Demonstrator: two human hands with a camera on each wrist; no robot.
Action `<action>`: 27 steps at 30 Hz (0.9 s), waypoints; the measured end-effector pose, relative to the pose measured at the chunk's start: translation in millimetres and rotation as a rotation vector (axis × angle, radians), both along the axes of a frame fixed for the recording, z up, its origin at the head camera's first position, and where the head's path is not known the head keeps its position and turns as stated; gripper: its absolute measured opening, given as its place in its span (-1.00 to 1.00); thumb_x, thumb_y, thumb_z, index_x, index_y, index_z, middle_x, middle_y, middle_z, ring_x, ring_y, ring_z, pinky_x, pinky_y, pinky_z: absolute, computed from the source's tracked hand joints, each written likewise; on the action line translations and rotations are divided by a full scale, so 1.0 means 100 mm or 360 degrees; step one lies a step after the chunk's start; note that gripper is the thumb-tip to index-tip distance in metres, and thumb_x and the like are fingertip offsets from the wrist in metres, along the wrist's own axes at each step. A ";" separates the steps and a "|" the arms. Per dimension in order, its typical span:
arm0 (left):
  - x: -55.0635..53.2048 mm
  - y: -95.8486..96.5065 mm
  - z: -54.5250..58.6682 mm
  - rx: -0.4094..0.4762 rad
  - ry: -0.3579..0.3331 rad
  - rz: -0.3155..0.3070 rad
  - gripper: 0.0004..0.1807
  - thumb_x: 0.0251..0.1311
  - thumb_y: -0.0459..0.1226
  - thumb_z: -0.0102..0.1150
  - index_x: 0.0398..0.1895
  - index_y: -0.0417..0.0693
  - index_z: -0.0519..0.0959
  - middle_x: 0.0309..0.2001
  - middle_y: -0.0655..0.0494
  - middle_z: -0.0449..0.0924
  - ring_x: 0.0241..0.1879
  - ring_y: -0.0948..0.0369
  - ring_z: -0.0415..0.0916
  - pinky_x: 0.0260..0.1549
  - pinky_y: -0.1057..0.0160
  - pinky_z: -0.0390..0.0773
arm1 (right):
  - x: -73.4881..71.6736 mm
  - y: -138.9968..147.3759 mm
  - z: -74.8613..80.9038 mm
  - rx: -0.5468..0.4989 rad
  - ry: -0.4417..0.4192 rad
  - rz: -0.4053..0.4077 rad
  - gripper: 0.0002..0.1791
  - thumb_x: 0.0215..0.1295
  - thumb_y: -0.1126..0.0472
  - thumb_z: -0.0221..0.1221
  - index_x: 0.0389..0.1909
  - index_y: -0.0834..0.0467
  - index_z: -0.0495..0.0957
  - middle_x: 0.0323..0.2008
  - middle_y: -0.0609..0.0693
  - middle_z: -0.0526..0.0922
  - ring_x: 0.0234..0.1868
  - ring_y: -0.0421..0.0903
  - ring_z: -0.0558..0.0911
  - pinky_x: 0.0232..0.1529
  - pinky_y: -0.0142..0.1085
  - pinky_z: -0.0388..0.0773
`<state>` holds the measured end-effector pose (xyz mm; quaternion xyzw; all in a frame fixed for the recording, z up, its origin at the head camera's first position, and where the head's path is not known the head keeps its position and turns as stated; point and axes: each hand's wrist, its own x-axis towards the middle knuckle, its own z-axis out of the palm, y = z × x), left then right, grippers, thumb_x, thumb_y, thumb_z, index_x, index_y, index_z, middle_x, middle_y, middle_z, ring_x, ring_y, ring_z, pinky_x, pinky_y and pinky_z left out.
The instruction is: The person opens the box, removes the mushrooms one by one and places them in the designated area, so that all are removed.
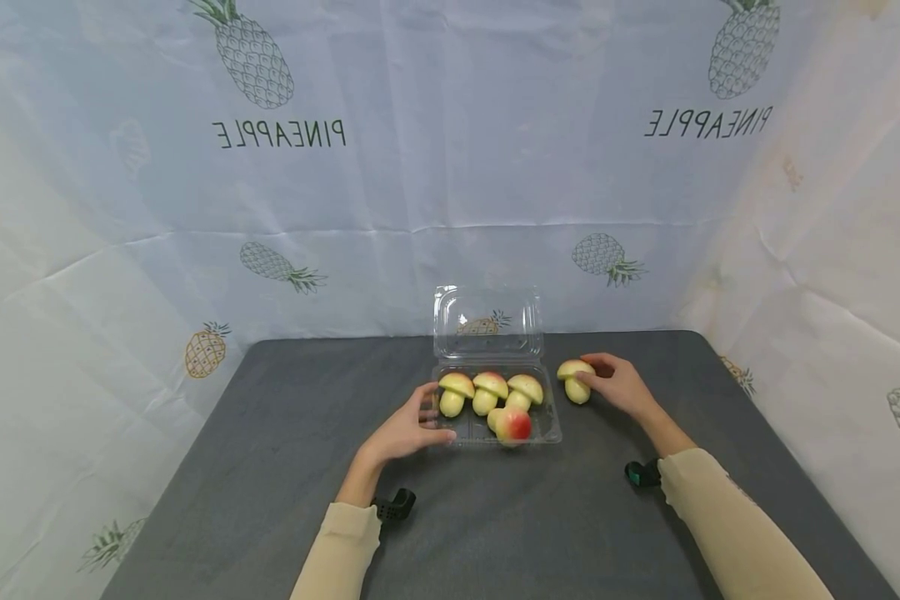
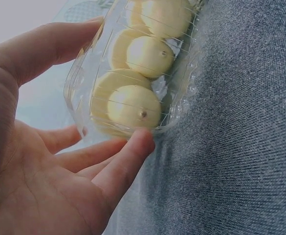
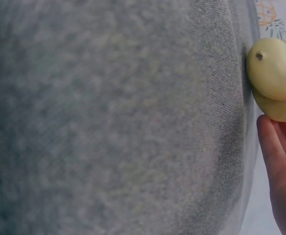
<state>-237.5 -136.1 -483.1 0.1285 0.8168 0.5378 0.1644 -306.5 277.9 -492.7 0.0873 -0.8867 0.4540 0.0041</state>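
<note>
A clear plastic clamshell container (image 1: pixel 465 432) sits on the table with its lid (image 1: pixel 487 321) raised at the back. Inside are several yellow mushroom-shaped pieces with red-tinged caps: three in a row, and a front one (image 1: pixel 516 424) tipped with its red cap forward. My left hand (image 1: pixel 401 427) holds the container's left side, thumb near the front corner and fingers along the end; the left wrist view shows pale stems (image 2: pixel 135 105) through the wall. Just right of the container, my right hand (image 1: pixel 618 385) pinches another mushroom-shaped piece (image 1: pixel 577 392), upright, by its cap.
The dark grey cloth-covered table (image 1: pixel 292 475) extends around both hands. A pale curtain (image 1: pixel 450 183) with pineapple prints hangs close behind the table and along the sides. Each wrist wears a dark camera band, such as the left one (image 1: pixel 396 505).
</note>
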 end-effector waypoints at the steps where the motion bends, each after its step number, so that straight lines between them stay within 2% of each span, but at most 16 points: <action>1: 0.00 0.00 -0.01 -0.0001 0.0002 -0.0002 0.07 0.23 -0.14 0.44 0.63 -0.05 -0.06 0.54 -0.26 0.02 0.39 -0.25 0.27 0.22 -0.21 0.48 | 0.00 0.00 -0.01 0.0003 0.0001 0.0000 -0.31 0.42 -0.11 0.26 0.35 0.30 0.45 0.22 0.33 0.52 0.17 0.26 0.53 0.14 0.15 0.52; 19: -0.01 0.00 -0.02 -0.0004 -0.0003 0.0005 0.05 0.24 -0.15 0.43 0.63 -0.04 -0.05 0.54 -0.25 0.02 0.39 -0.25 0.28 0.22 -0.21 0.48 | 0.06 0.02 0.03 0.0029 0.0036 0.0033 -0.32 0.42 -0.10 0.26 0.35 0.28 0.45 0.24 0.32 0.51 0.23 0.28 0.50 0.17 0.21 0.49; 27: -0.01 0.00 -0.01 -0.0001 -0.0003 0.0004 0.03 0.25 -0.19 0.41 0.63 -0.04 -0.05 0.54 -0.26 0.02 0.39 -0.25 0.28 0.22 -0.22 0.48 | 0.14 0.03 0.11 0.0046 0.0077 0.0027 -0.32 0.45 -0.07 0.25 0.37 0.30 0.41 0.28 0.33 0.48 0.27 0.30 0.47 0.19 0.22 0.49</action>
